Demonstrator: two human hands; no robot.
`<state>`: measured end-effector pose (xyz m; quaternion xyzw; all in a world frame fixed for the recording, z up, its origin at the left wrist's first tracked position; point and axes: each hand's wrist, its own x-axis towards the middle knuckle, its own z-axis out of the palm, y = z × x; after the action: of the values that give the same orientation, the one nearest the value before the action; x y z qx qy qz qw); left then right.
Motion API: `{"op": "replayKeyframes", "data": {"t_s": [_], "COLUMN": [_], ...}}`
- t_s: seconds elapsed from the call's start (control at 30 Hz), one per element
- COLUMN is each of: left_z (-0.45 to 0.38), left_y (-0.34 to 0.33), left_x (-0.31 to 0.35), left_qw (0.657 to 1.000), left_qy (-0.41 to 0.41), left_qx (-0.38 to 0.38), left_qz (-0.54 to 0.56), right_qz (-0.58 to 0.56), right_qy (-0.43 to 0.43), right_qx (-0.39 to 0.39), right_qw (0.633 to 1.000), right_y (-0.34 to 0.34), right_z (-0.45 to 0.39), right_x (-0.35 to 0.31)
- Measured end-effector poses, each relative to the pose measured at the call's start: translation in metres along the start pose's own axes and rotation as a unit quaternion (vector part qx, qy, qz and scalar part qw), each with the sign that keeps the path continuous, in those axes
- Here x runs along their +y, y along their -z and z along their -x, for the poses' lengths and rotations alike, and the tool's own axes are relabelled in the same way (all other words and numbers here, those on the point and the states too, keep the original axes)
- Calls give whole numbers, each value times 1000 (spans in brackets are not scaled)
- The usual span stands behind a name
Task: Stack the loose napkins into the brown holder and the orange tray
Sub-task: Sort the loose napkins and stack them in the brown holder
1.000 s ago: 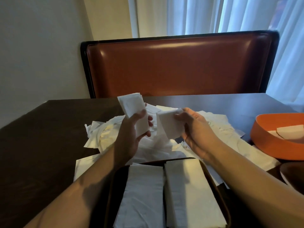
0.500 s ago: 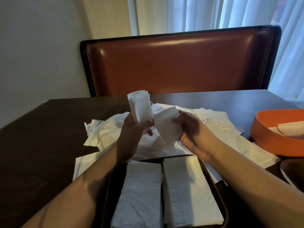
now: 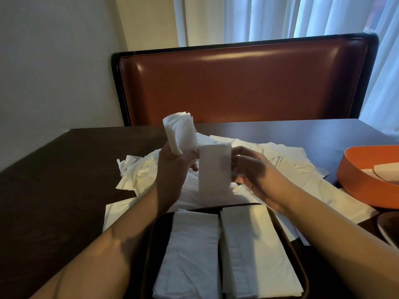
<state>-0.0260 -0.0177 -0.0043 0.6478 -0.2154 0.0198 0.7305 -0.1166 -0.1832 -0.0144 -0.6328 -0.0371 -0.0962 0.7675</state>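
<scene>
Mid-gathering: your left hand point(image 3: 176, 164) grips napkin bundle point(image 3: 181, 132), right hand point(image 3: 251, 169) pinches folded napkin point(image 3: 214, 169). Next guess: merge both, drop into brown holder point(image 3: 287, 238).

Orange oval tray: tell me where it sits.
The orange oval tray sits at the head view's right edge on the dark table, beside the loose white napkins.

Holder point(image 3: 287, 240) nearest, loose napkins point(image 3: 280, 160) behind it, tray point(image 3: 354, 180) right
</scene>
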Motion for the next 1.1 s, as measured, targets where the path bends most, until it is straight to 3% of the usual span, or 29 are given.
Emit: {"op": "replayKeyframes", "data": {"t_s": [0.17,0.27,0.4,0.57,0.8,0.93,1.03,1.1], "left_z": [0,0,1,4,4,6,6,5], "left_y": [-2,-3,-4,-5,-4,-6,-5,-2], "left_x": [2,4,5,8,7,15,18,19], "left_qw": [1000,1000,999,999,999,990,969,960], "left_qy": [0,8,7,18,12,104,183,204], "left_qx": [12,3,-11,-25,-43,-68,-77,-88], "left_qz": [-12,-22,-30,-30,-16,69,145,170], "right_qz": [129,276,339,387,375,349,139,10], "right_qy": [35,92,172,190,214,176,85,39], "right_qx": [99,130,126,120,126,144,87,5], "right_qw": [986,948,916,894,893,909,983,999], "right_y": [-2,-5,-9,-8,-8,-8,-4,-6], "right_z": [-3,-2,1,-4,-6,-6,-3,3], "right_x": [-5,-9,-7,-2,-2,-13,-28,-35]}}
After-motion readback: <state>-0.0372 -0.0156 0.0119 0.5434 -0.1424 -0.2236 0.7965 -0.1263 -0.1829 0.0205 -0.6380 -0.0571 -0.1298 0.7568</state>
